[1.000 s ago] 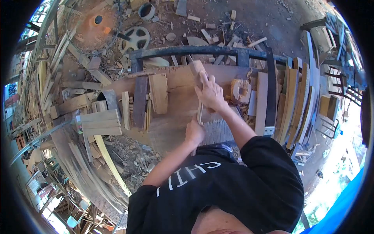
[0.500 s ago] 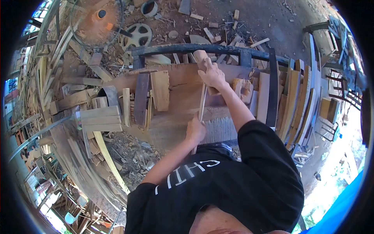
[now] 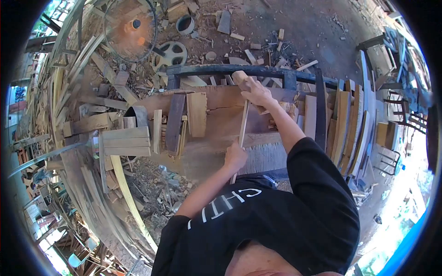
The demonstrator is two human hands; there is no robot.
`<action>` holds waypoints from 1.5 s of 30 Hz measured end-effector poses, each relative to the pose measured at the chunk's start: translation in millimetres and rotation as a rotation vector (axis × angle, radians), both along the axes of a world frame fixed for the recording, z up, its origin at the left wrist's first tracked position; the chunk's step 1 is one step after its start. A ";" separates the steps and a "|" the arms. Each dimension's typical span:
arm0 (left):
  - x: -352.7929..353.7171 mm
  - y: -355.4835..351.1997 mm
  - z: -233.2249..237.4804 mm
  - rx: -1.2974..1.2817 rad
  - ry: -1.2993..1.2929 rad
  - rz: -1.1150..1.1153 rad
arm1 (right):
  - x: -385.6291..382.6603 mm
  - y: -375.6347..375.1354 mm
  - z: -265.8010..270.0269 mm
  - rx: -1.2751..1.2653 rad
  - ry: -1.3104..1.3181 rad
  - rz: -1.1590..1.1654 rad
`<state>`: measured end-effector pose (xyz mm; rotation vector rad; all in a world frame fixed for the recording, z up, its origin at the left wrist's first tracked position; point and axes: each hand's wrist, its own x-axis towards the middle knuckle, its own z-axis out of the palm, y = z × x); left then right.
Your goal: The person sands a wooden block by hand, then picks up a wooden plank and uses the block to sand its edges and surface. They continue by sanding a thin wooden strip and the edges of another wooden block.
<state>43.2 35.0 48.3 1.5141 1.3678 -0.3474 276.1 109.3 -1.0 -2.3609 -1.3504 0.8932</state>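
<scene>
My left hand (image 3: 235,156) grips the near end of a thin wooden strip (image 3: 243,125) that runs away from me across a worn wooden workbench (image 3: 216,147). My right hand (image 3: 258,93) is stretched out over the far end of the strip and is closed on a pale wooden block tool (image 3: 240,78). The tool rests on the strip near the bench's far edge. Both arms come out of short black sleeves.
Flat boards (image 3: 198,112) and a stack of short planks (image 3: 124,140) lie on the bench's left. Long boards (image 3: 345,124) lean at the right. A dark metal rail (image 3: 221,70) runs behind the bench. A fan (image 3: 131,27) and wood scraps cover the dirt floor beyond.
My right hand has slid the block tool away from me along the strip, from mid-bench to its far end. My left hand has stayed on the near end.
</scene>
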 end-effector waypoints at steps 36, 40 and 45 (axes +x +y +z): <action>-92.6 98.1 3.5 -0.474 -0.431 -0.682 | -91.4 -293.0 72.0 0.554 0.357 -1.092; -73.8 99.1 -5.8 -0.601 -0.520 -0.221 | -114.7 -331.4 69.7 0.822 0.260 -1.189; -10.4 72.5 -52.0 -0.728 -0.861 0.398 | -172.6 -340.1 93.6 0.746 0.254 -1.324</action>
